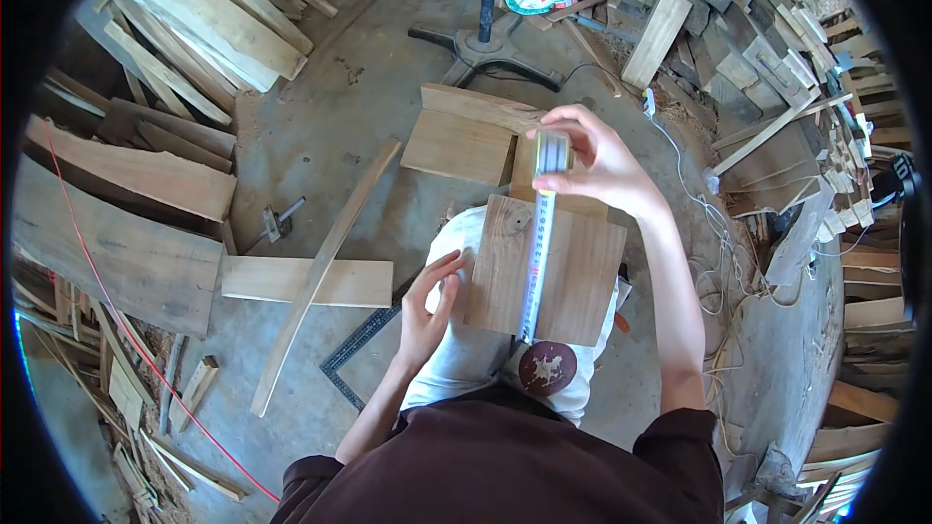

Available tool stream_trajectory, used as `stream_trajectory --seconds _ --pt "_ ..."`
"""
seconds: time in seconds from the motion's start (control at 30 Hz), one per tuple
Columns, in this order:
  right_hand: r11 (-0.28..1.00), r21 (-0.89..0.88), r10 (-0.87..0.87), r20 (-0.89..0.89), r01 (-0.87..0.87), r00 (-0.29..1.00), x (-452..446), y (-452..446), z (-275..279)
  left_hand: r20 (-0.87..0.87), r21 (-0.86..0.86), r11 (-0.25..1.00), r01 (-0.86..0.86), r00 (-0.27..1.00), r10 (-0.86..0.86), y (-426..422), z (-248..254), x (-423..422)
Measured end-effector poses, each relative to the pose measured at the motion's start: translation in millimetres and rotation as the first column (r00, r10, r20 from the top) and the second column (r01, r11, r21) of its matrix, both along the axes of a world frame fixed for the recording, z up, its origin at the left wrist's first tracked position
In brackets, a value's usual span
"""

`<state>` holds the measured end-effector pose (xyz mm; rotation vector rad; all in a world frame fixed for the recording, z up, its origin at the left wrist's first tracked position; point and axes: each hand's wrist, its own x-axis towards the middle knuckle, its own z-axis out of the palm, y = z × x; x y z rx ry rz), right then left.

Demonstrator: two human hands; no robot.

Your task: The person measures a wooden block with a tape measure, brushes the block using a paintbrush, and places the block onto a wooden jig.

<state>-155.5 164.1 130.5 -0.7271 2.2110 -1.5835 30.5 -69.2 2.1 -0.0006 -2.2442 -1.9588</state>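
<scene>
As its thin blade (536,267) runs down over a square wooden board (587,277), a tape measure (552,157) sits gripped between fingers and thumb of the right hand (607,160), its case past the board's twelve-o'clock edge, twelve being straight ahead. The left hand (427,311), at nine o'clock, is empty and loosely open, its fingertips just beside the board; whether they touch it cannot be told. The board lies across pale trousers (451,349), and the blade's free end reaches its six-o'clock edge. Compact and probably modest in weight, the case looks best held by its flanks, clear of the mouth; the blade should prove light and springy, apt to twist or buckle — a fingertip at six o'clock would likely steady it. The board appears dry, rigid and fairly light, hard to harm, best taken by its nine- and three-o'clock edges, though it could slide on the trousers. Farther out, a steel square (359,341) lies at eight o'clock, a long wooden strip (326,278) crosses a pale plank (364,283) at nine, and a flat panel (456,147) rests toward eleven — with stacked timber (199,15) at ten and scrap wood (748,68) at two.
</scene>
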Motion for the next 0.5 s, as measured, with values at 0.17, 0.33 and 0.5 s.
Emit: stream_trajectory --seconds 0.17,0.33,0.5 --pt "0.999 0.018 -0.027 0.041 0.027 0.999 -20 -13 -23 -0.078 0.112 0.99 0.081 0.994 -0.072 7 -14 14" --pt "0.992 -0.114 -0.046 0.044 0.051 0.998 -20 -9 -48 -0.175 -0.15 0.972 0.181 0.963 -0.206 14 -24 26" --pt "0.969 -0.234 -0.067 0.064 0.08 0.996 -14 -8 -51 -0.22 -0.334 0.937 0.106 0.957 -0.187 18 -39 27"
